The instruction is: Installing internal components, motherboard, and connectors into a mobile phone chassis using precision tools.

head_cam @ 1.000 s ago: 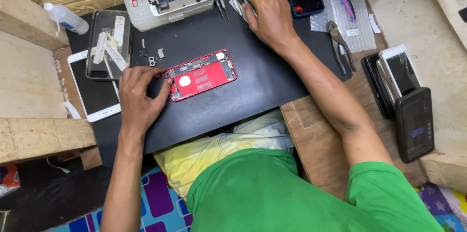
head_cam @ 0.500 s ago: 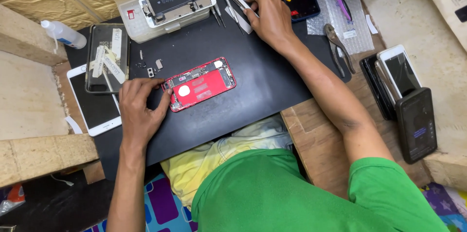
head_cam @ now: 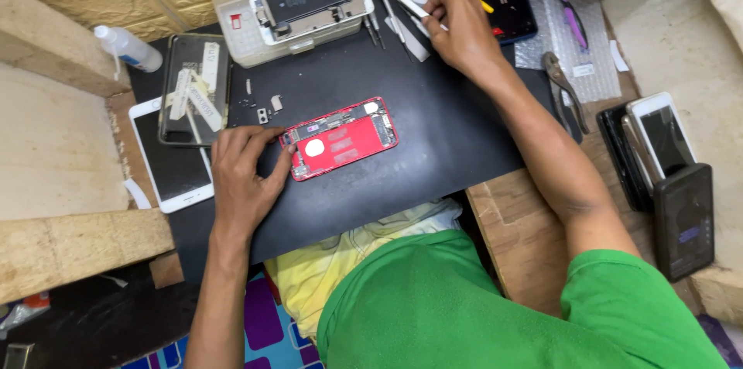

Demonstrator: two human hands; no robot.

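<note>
Nearest, the left hand [head_cam: 241, 177] rests flat and loose on the black mat [head_cam: 433, 144], fingertips touching the left end of the opened red phone [head_cam: 340, 138], gripping nothing. Farther off, the right hand [head_cam: 463, 32] is curled among the tools at the mat's far edge, pinching a thin white tool [head_cam: 414, 6]. Its tip is hard to make out.
</note>
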